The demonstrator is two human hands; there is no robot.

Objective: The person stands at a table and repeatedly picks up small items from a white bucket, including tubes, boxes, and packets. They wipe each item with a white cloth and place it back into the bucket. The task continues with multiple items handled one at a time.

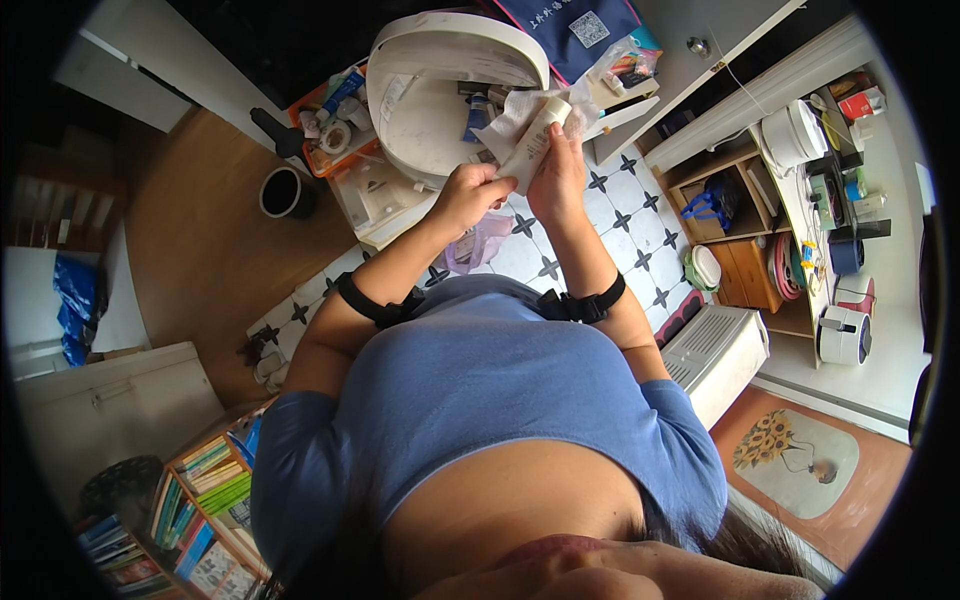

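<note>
In front of me my right hand (558,182) is wrapped round a pale cream bottle (537,137) with a light cap. A white tissue or wipe (505,128) lies around and under the bottle. My left hand (466,203) is closed, its thumb and fingertips pinching the lower end of the tissue beside the bottle. Just beyond my hands, a white rounded storage case (410,125) stands with its lid (462,38) raised. A dark blue tube (476,118) and other small items sit inside it. The bottle's lower end is partly hidden by the tissue and fingers.
An orange tray (318,160) of small bottles and rolls stands left of the case. A black bin (285,193) is on the wooden floor. Behind lies a navy bag (570,35). A purple plastic bag (474,243) hangs below my hands; shelves (735,205) stand at right.
</note>
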